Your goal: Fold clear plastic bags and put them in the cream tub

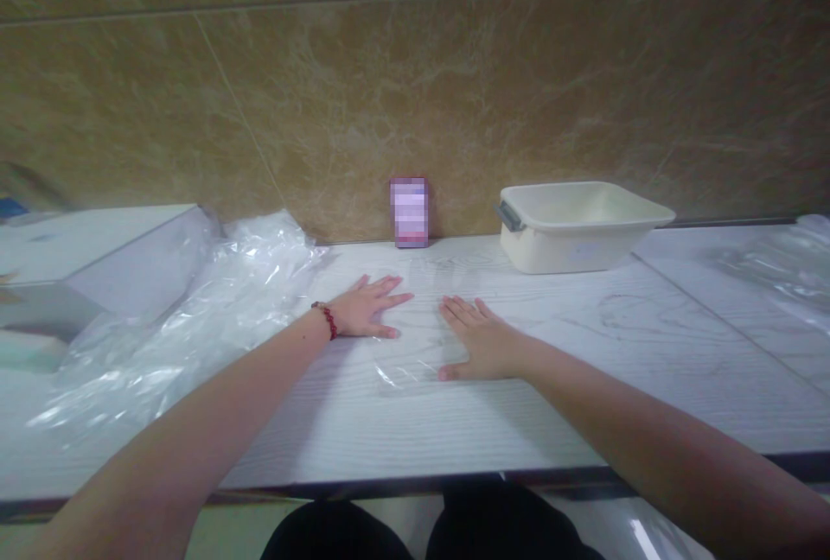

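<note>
A clear plastic bag or sheet (405,365) lies flat on the pale wood-grain table (350,435), between and under my hands. My left hand (369,308), with a red bead bracelet at the wrist, rests palm down on its left side, fingers spread. My right hand (481,342) lies palm down on its right side, thumb apart from the fingers. Neither hand grips anything. The far edge of the clear plastic is hard to make out.
Crumpled clear plastic (239,283) lies at the left beside a white box (130,257). A phone (409,214) leans upright against the tan wall. A cream bin (564,247) with a grey handle stands behind my right hand. More clear plastic (791,270) lies far right.
</note>
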`<state>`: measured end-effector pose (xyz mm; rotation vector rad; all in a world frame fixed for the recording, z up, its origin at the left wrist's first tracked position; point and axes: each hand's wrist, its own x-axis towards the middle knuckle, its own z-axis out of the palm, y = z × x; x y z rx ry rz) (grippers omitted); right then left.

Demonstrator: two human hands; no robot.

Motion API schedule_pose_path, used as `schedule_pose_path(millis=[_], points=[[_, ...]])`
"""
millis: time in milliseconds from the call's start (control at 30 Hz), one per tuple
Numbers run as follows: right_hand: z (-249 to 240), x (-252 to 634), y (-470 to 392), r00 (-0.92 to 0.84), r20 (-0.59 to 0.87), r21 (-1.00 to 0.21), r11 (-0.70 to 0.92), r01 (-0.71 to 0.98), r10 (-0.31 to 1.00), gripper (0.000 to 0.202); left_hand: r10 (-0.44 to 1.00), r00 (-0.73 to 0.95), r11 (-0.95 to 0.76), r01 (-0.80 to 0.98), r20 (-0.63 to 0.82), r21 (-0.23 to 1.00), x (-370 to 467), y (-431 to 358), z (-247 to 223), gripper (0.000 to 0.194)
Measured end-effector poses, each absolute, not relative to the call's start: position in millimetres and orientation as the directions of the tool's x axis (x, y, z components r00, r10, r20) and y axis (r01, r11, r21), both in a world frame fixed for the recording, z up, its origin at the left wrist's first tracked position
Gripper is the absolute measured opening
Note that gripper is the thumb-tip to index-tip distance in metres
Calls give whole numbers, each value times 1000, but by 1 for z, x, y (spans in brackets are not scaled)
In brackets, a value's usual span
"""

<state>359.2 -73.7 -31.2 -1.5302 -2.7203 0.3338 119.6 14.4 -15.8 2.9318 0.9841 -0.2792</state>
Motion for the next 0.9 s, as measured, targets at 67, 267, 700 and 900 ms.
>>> schedule_pose_path(millis=[67, 267, 700, 900], points=[[-30, 359, -74, -525, -102, -193, 501, 844, 845, 102, 598, 779, -796, 604, -189, -27, 113, 21, -15, 74], [-29, 360, -75, -528, -99, -198, 503, 841, 844, 102, 699, 696, -710, 702, -164, -51, 99, 37, -16, 71], [-29, 363, -74, -546, -96, -209, 519, 828, 832, 98, 982, 150, -151, 988, -115, -3, 79, 20, 2, 54], [-21, 360, -65, -423, 100, -245, 435, 867, 900, 62, 980, 115, -104, 992, -165, 75, 81, 8, -5, 48]])
